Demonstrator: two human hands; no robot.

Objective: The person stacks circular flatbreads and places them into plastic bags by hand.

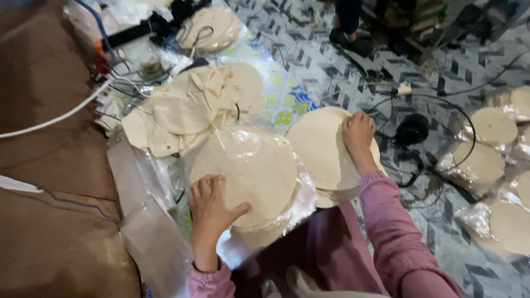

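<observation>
Bagged flatbread stack (248,176): a pile of thin pale rounds in clear plastic, lying on the floor (331,60) under the left hand (212,207), whose fingers (207,187) are spread flat on its near edge, clamped on nothing. Beyond those fingers lies a loose heap of folded rounds (193,105). To the right, the right hand (359,132) rests on an unwrapped stack (323,149), fingers bent, pressing its far rim. Further right stand a fan grille (419,132) and more bagged rounds (491,126). Risk, as judged: the thin rounds may crack under pressure, or slide on the slick plastic.
</observation>
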